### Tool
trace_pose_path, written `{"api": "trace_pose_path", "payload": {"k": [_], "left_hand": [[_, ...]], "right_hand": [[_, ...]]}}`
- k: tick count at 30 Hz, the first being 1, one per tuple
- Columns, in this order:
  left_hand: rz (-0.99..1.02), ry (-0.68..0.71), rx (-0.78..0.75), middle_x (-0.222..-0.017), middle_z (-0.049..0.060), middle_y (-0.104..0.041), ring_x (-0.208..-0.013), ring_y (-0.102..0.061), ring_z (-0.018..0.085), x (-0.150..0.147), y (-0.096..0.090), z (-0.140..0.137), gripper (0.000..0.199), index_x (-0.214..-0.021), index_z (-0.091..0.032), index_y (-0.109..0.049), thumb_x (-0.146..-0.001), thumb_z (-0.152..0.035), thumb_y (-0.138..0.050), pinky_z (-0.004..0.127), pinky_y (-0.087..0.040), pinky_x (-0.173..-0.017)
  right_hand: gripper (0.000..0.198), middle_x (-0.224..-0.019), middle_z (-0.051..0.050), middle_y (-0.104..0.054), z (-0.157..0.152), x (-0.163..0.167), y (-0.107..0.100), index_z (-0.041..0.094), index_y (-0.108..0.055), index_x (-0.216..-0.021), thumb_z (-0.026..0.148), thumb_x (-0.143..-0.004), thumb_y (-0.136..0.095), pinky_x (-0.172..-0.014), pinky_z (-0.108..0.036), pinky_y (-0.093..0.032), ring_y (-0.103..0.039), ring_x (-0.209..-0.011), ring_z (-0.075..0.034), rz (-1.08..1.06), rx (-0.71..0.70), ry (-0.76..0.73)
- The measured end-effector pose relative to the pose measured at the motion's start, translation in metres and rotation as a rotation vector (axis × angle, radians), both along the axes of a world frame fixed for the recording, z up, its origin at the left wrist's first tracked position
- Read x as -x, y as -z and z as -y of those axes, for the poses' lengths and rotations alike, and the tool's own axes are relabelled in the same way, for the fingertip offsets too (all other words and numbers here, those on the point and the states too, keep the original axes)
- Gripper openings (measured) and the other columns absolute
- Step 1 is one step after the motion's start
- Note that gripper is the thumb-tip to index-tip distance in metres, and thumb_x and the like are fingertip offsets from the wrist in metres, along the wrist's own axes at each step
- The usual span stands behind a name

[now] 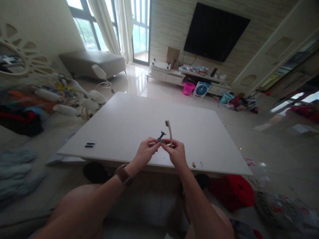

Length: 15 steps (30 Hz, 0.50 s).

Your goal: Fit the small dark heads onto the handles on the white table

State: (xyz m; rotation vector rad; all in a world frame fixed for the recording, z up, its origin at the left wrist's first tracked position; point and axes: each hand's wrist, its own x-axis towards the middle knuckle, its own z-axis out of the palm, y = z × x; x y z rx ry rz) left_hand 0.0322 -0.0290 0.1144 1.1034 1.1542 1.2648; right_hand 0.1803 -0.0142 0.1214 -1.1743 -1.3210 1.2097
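My left hand [146,151] pinches one end of a small dark part with a thin green strip [161,141] and a black forked piece [162,134] sticking up from it. At its other end, the thumb and fingers of my right hand [177,153] close on the same part. A toothbrush [169,131] with a beige handle and dark bristles is also held in my right hand, head up. The part's exact kind is too small to make out. Both hands are above the near edge of the white table [139,116].
Two short black strips [90,145] lie on the table at left. Near the front edge at right are a small yellow-and-black piece [193,164] and a small clear piece [201,164]. A lamp with white shades [89,103] stands by the left side; a red stool-like object [234,192] sits at lower right.
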Motion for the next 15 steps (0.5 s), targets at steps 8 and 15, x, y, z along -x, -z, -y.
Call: {"api": "trace_pose_path", "payload": {"k": [8,15], "left_hand": [[-0.015,0.007,-0.011,-0.068,0.000,-0.054,-0.056,-0.049,0.010,-0.0018,0.0015,-0.0024,0.032,-0.083,-0.013,-0.072,-0.077,-0.045,-0.073,0.024,-0.035,-0.049],[-0.001,0.007,-0.020,-0.073,0.001,-0.056,-0.056,-0.050,0.009,-0.0011,-0.0013,-0.0010,0.029,-0.077,-0.014,-0.072,-0.076,-0.042,-0.074,0.024,-0.036,-0.050]], "right_hand": [[0.024,-0.073,-0.003,-0.070,0.0037,0.0054,0.0006,0.018,-0.080,-0.089,0.035,-0.072,-0.078,-0.051,-0.025,-0.038,-0.048,-0.055,-0.011,0.009,-0.023,0.091],[0.022,-0.074,-0.004,-0.072,0.0043,0.0064,0.0009,0.017,-0.079,-0.087,0.033,-0.072,-0.077,-0.054,-0.026,-0.042,-0.055,-0.060,-0.014,0.004,-0.048,0.129]]}}
